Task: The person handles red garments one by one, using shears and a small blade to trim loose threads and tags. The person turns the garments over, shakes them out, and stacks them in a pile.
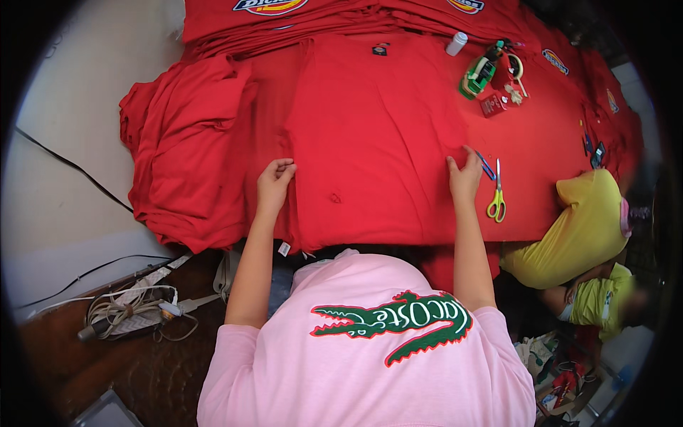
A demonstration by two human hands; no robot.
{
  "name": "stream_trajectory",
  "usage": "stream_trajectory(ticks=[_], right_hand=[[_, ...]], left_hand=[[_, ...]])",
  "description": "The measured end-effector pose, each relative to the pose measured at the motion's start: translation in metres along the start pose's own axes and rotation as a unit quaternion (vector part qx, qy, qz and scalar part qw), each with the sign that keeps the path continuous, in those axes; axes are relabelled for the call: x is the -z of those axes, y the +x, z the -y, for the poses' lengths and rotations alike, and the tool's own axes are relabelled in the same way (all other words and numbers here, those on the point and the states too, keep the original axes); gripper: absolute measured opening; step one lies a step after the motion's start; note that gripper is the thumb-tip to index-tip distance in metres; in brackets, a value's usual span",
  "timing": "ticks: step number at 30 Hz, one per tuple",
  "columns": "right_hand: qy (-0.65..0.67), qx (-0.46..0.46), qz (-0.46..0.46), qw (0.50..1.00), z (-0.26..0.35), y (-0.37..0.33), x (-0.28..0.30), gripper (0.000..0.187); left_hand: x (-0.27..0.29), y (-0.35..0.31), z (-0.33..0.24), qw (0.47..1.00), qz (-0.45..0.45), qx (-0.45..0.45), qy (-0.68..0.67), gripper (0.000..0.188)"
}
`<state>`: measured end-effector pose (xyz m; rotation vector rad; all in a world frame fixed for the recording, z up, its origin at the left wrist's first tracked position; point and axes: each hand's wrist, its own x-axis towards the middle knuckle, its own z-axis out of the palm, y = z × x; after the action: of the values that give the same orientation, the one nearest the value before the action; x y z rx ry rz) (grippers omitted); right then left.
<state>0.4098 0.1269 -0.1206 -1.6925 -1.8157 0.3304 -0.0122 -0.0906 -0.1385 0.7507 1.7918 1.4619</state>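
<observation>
A red T-shirt (373, 135) lies spread out in front of me on the red-covered table, its neck at the far side with a dark label inside. At the shirt's left edge my left hand (274, 188) is closed, fingertips pinching the cloth. My right hand (465, 176) touches the opposite edge, its thumb and index finger apart. Just beyond that hand lie a blue cutter (486, 166) and a pair of scissors (497, 203) with yellow-green handles. A small crumpled spot shows on the lower left of the shirt.
Folded red garments (186, 153) are heaped at left, with more along the far side. A green bottle (478, 77), white cylinder (457, 44), tape roll (516, 67) and small red box (492, 104) stand far right. A person in yellow (580, 228) is at right. Cables (131, 309) lie lower left.
</observation>
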Motion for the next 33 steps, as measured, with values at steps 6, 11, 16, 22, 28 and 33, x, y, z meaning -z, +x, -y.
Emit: stream_trajectory(ticks=[6,11,16,22,28,33], right_hand=[[0.000,-0.150,0.015,0.989,-0.008,0.036,-0.002,0.035],[0.124,-0.174,0.005,0.977,-0.017,0.044,0.004,0.020],[0.356,-0.208,-0.004,0.911,-0.036,0.035,0.018,0.013],[0.433,-0.283,0.177,0.837,-0.034,-0.002,0.092,0.022],[0.115,-0.261,0.545,0.788,-0.047,-0.068,0.144,0.018],[0.150,-0.136,0.205,0.958,-0.070,-0.049,0.120,0.020]], left_hand=[[-0.017,0.018,-0.039,0.976,0.007,0.032,0.215,0.019],[-0.004,0.017,-0.014,0.999,-0.016,0.045,-0.006,0.017],[-0.002,-0.018,-0.018,0.987,-0.106,0.085,-0.089,0.014],[0.039,-0.094,-0.044,0.981,0.005,0.146,-0.125,0.016],[0.089,-0.172,-0.055,0.913,0.109,0.393,0.022,0.019],[0.073,-0.176,-0.036,0.929,0.043,0.317,0.188,0.023]])
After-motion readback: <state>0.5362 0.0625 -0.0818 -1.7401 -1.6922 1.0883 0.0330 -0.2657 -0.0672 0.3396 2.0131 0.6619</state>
